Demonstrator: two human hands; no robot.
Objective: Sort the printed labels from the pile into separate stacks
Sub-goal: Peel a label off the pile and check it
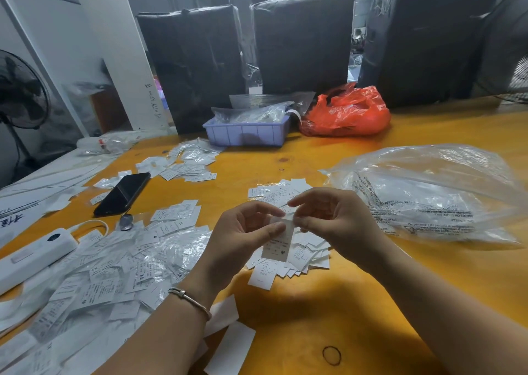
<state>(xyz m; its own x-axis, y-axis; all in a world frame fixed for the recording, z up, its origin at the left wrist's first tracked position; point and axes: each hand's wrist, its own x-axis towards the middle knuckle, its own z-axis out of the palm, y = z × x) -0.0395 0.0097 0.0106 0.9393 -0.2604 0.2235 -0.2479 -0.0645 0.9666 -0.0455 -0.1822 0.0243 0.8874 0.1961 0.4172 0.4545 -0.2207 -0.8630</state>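
At a yellow work table [371, 157], a person's left hand [243, 231] and right hand [328, 217] together pinch a single printed label [278, 244] by its upper end, thumbs and forefingers pressed on it. The label hangs upright above the table, long axis near vertical, its "M" at the lower end. A small stack of labels [303, 257] lies beneath it; the big unsorted pile [114, 269] spreads left, beside a black phone [123, 193].

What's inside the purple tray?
The purple tray holds clear bags with white labels inside, piled above its rim. A white strip hangs over one end. The tray's walls hide whatever lies at the bottom.
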